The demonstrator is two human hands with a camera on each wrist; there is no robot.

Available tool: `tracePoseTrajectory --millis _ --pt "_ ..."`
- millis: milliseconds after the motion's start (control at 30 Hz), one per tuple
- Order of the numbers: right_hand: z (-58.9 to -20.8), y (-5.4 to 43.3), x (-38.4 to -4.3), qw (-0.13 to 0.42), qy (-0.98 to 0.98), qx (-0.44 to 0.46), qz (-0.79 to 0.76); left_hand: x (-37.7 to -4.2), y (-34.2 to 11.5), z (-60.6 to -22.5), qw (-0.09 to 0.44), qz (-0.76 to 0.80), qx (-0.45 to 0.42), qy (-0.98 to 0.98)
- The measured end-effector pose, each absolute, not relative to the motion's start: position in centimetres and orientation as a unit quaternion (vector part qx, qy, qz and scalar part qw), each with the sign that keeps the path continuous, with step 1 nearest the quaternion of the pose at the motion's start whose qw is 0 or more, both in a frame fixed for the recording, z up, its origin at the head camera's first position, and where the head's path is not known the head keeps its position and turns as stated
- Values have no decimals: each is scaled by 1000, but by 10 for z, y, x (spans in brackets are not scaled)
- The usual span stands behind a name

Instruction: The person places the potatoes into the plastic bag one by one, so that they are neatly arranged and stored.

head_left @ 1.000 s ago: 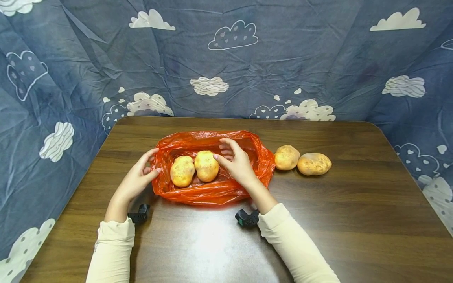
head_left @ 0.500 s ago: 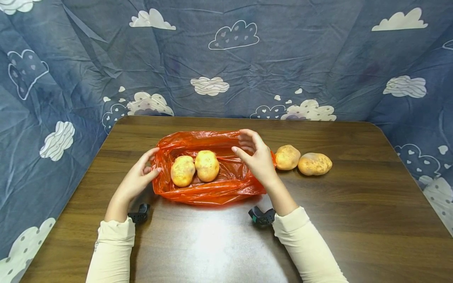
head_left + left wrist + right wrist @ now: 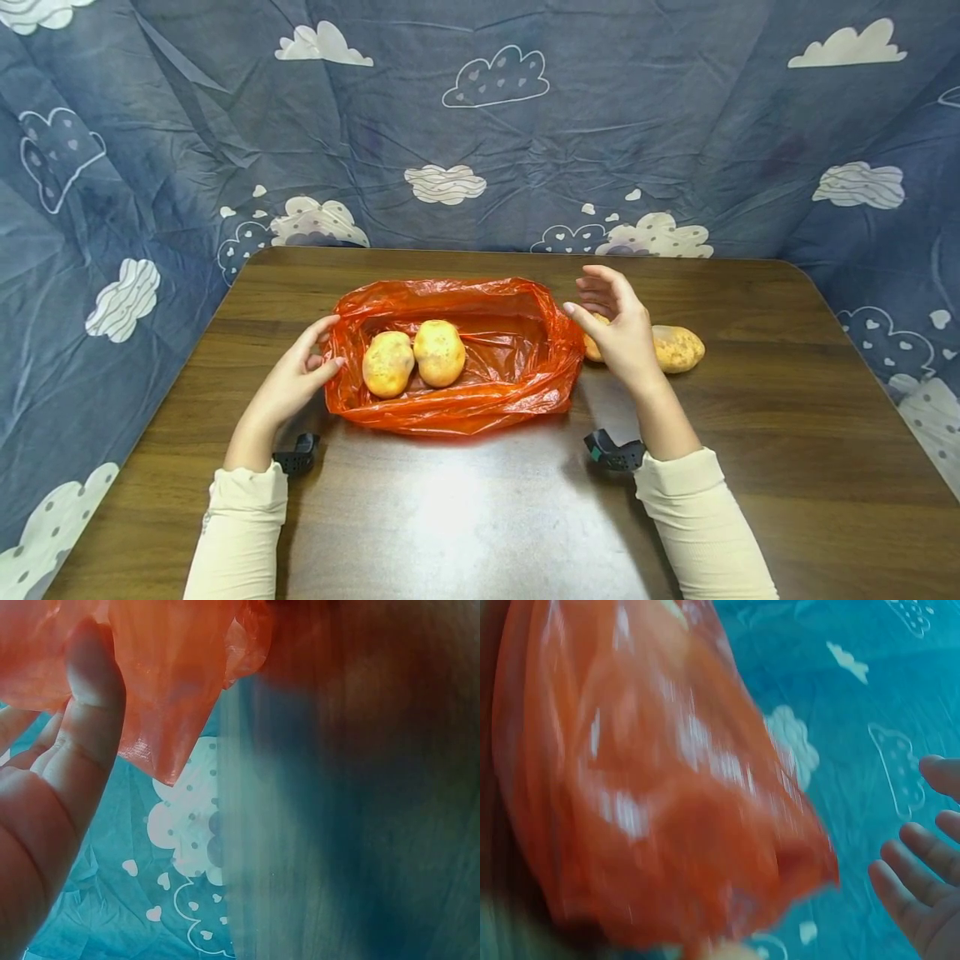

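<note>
Touching the red bag, the left hand is loosely parted, the right hand wide near a potato.

Worktop was brown wood grain, far corners rounded, with a white glare patch near the front middle. Grey-blue cloth hung behind it and ran round both sides, creased all over; it looked turquoise in both wrist views. Prints on cloth: plain white clouds at upper left and upper right, an outlined cloud with small marks inside between them, and a wavy-lined cloud below that. Dotted white cloud sat just above the worktop's back edge, small white hearts near it. Left wrist view had the worktop blurred.
</note>
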State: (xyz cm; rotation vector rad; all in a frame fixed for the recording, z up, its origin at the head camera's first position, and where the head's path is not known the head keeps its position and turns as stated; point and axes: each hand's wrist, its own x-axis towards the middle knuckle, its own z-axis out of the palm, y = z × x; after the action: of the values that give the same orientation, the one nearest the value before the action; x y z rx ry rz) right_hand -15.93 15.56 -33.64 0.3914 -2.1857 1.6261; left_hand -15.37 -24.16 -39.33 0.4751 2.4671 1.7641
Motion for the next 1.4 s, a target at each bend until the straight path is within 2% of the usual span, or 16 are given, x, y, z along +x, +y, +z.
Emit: tracePoseTrajectory --millis 300,533,933,1167,1300,1400 --pt "-348 206 -164 205 -825 100 517 -150 -239 -387 31 572 157 805" --pt "-385 260 -180 191 -867 57 456 -141 -229 -368 33 562 157 811" --pt "-403 302 -175 111 -896 35 429 -154 -241 -395 41 571 151 806" --pt "-409 320 -168 35 -901 57 429 -148 -233 -380 37 567 155 808" --pt "-409 325 -165 19 -902 64 427 -142 -228 -370 38 563 150 812" --pt "-410 327 -163 14 -909 60 413 -145 -232 -377 39 565 148 811"
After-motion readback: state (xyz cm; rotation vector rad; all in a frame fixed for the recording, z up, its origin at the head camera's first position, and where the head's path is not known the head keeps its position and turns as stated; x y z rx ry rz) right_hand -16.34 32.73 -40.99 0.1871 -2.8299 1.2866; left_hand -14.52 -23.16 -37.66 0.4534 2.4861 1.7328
